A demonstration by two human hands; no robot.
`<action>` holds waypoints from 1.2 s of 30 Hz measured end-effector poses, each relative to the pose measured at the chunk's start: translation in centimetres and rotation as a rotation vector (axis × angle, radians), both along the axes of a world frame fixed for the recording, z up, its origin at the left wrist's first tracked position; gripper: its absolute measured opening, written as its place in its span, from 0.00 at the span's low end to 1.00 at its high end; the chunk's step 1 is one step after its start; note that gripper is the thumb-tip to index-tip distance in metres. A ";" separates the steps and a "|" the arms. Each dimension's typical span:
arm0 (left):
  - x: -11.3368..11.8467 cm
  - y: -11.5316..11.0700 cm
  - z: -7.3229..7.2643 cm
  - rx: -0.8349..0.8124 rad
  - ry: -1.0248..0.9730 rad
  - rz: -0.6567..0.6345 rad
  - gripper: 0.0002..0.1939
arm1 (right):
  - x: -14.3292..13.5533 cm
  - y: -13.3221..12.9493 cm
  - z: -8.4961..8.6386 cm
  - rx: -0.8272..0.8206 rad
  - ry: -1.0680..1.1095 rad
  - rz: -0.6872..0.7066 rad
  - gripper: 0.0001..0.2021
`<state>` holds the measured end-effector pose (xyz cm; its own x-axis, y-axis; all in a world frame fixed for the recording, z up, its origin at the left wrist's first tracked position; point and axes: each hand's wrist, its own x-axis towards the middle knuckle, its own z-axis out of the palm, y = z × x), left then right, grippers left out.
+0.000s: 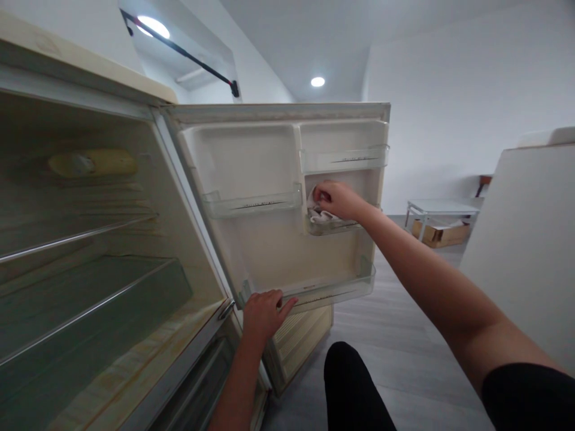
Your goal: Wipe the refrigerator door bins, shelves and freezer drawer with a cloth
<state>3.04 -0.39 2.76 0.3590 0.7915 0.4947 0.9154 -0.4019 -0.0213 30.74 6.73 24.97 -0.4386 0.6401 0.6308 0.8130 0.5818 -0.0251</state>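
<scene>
An old refrigerator door (256, 257) stands swung wide, its inner side facing me. My right hand (335, 200) is closed on a crumpled whitish cloth (321, 216) inside the middle right door shelf (332, 227). Part of the cloth lies in that clear shelf, and the fingers pinch its upper end. My left hand (265, 311) rests on the front rim of the long bottom door shelf (332, 294), fingers over the edge and thumb pointing right. Whether those fingers grip the rim is partly hidden.
On the left is the refrigerator compartment (171, 239) with glass shelves and a stained floor. A lower door (305, 341) hangs ajar below. My knee (350, 383) is near it. At the right are a white cabinet-like block (525, 251), a low table (442, 206) and a cardboard box (442, 234).
</scene>
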 end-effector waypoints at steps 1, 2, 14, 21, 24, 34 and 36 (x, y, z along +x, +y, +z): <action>0.0 0.0 0.0 0.000 -0.003 -0.004 0.27 | 0.0 -0.2 -0.1 0.022 0.022 0.003 0.12; -0.1 0.0 -0.1 0.001 -0.004 -0.007 0.27 | 0.0 -0.4 -0.1 0.002 0.024 0.013 0.12; -0.6 -0.4 -0.2 -0.004 0.010 -0.033 0.27 | -0.3 -0.6 0.6 -0.220 -0.282 0.040 0.16; -1.4 -0.5 -0.2 -0.011 0.007 -0.052 0.25 | -1.3 -1.6 1.1 -0.224 -0.380 -0.008 0.13; -1.7 -0.6 -0.1 -0.022 0.006 -0.065 0.24 | -1.6 -2.4 1.0 -0.187 -0.382 -0.030 0.11; -2.0 -0.7 -0.1 -0.033 0.009 -0.083 0.26 | -1.2 -4.3 -0.1 -0.007 -0.027 0.071 0.07; -2.0 -0.7 -0.2 -0.038 0.005 -0.081 0.25 | -1.0 -3.9 0.0 -0.159 -0.069 0.170 0.07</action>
